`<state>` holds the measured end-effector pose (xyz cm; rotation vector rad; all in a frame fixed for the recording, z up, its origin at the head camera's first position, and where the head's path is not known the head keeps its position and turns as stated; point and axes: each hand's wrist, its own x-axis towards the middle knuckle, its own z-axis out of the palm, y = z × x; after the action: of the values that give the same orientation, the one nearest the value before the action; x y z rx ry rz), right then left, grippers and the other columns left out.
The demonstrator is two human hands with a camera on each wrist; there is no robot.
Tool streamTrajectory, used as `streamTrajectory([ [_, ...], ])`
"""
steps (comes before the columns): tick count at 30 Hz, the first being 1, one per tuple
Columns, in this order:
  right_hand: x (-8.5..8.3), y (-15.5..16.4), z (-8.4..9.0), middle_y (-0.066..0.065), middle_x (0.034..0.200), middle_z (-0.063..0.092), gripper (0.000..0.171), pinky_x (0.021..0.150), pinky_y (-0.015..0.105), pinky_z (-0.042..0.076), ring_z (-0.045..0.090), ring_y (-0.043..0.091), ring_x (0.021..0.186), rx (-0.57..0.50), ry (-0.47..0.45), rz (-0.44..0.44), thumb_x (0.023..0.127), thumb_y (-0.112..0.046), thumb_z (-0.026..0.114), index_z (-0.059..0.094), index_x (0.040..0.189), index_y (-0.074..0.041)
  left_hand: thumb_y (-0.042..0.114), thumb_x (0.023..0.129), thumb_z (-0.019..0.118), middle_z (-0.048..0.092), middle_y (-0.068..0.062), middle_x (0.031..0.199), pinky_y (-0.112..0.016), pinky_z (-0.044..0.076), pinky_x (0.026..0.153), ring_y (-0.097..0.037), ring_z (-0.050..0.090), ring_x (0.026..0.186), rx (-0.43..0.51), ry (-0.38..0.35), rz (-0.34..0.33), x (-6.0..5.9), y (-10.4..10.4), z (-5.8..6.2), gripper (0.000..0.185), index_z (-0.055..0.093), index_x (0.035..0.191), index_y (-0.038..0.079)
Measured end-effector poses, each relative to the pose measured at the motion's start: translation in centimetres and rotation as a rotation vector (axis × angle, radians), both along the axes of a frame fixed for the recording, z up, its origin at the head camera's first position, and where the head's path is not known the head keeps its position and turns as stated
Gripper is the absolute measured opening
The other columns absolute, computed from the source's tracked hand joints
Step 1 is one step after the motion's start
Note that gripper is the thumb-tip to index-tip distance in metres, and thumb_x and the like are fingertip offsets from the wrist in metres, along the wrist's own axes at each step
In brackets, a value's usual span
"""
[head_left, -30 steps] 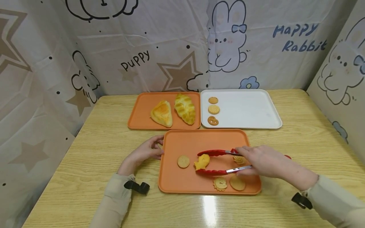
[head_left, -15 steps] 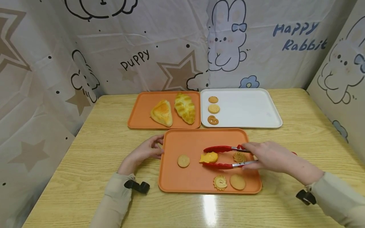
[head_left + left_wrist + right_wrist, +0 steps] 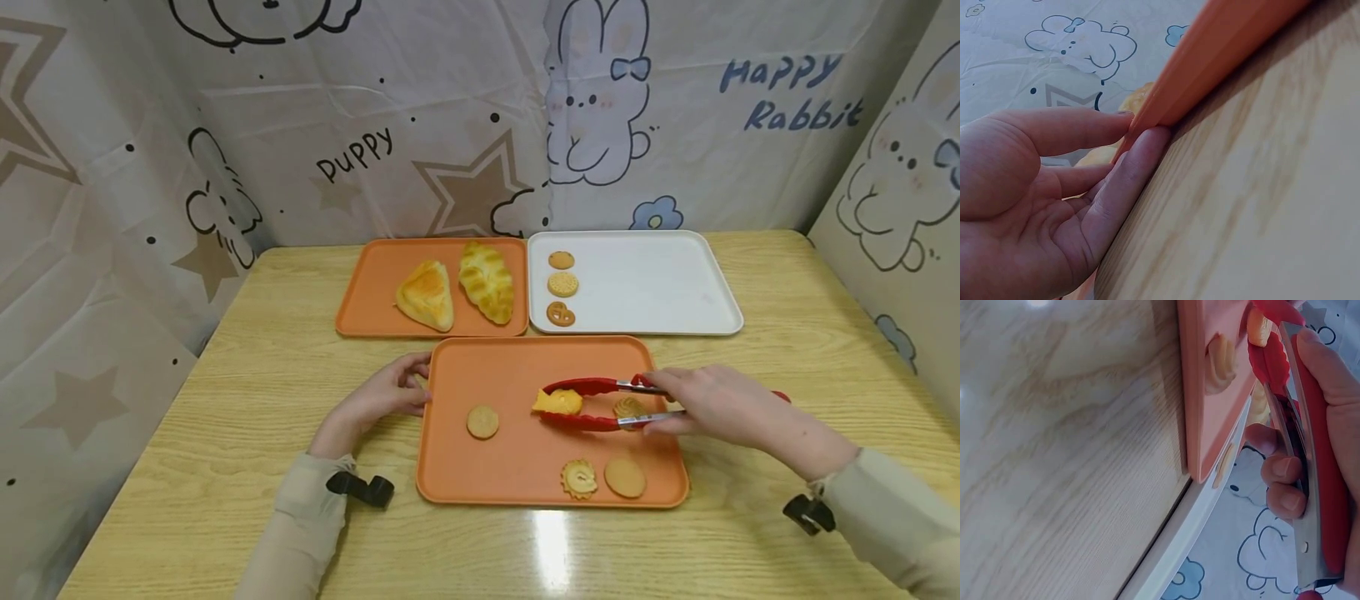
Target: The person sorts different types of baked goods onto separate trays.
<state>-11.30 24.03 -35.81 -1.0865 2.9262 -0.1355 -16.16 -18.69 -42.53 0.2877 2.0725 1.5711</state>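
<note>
My right hand (image 3: 712,404) grips a pair of red-tipped tongs (image 3: 588,423), fingers and palm around the metal arms in the right wrist view. Between the tong heads lies a fish-shaped cracker (image 3: 558,402), over the near orange tray (image 3: 495,479). A swirled cookie (image 3: 628,408) sits partly behind the tong arms. At the tray's left rim, my left hand (image 3: 378,396) pinches the edge; the left wrist view shows thumb and a finger (image 3: 1129,169) right at the rim. A round cookie (image 3: 482,422), a scalloped cookie (image 3: 579,478) and an oval cookie (image 3: 626,477) lie on this tray.
Behind stands another orange tray (image 3: 367,312) with a triangular bread (image 3: 426,295) and a croissant-like bread (image 3: 487,283). Beside it, a white tray (image 3: 645,283) holds a column of two cookies and a pretzel (image 3: 560,314) at its left. A printed cloth (image 3: 450,100) hangs behind the table.
The tongs have shifted right and slightly back, and their heads have drawn closer around the fish cracker. The cracker has turned sideways and moved right with them. The left hand stays put.
</note>
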Motion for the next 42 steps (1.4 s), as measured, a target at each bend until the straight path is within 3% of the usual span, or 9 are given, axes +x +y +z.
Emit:
streamTrajectory([
  [8, -1.0, 1.0, 0.6, -0.004, 0.079, 0.062, 0.045, 0.051, 0.026, 0.046, 0.049, 0.004, 0.058, -0.044, 0.065, -0.028, 0.073, -0.05, 0.068, 0.058, 0.094, -0.012, 0.002, 0.085, 0.056, 0.036, -0.017, 0.114, -0.034, 0.055, 0.073, -0.017, 0.053, 0.085, 0.003, 0.0, -0.001, -0.1, 0.0, 0.0, 0.066, 0.023, 0.142, 0.002],
  [20, -3.3, 2.7, 1.3, -0.005, 0.067, 0.054, 0.037, 0.047, 0.027, 0.043, 0.05, 0.008, 0.056, -0.028, 0.059, -0.121, 0.076, -0.044, 0.069, 0.051, 0.085, -0.013, 0.001, 0.085, 0.055, 0.036, -0.017, 0.114, -0.034, 0.055, 0.072, -0.016, 0.052, 0.084, 0.007, 0.003, 0.004, 0.1, 0.0, 0.1, 0.065, 0.023, 0.142, 0.002],
  [31, -6.3, 3.9, 1.3, -0.002, 0.068, 0.051, 0.045, 0.051, 0.029, 0.041, 0.046, 0.013, 0.057, -0.001, -0.016, -0.214, 0.08, -0.045, 0.064, 0.052, 0.097, -0.005, 0.001, 0.085, 0.055, 0.036, -0.018, 0.115, -0.034, 0.055, 0.073, -0.017, 0.052, 0.084, -0.001, 0.005, -0.003, 0.0, 0.0, -0.2, 0.066, 0.023, 0.143, 0.003],
  [42, -9.0, 4.6, 1.0, 0.003, 0.072, 0.055, 0.054, 0.051, 0.035, 0.044, 0.05, 0.018, 0.059, 0.051, -0.032, -0.291, 0.08, -0.048, 0.062, 0.051, 0.103, -0.001, 0.001, 0.085, 0.055, 0.036, -0.018, 0.115, -0.035, 0.055, 0.073, -0.017, 0.052, 0.084, 0.011, 0.004, -0.001, 0.1, 0.0, 0.2, 0.066, 0.022, 0.142, 0.001],
])
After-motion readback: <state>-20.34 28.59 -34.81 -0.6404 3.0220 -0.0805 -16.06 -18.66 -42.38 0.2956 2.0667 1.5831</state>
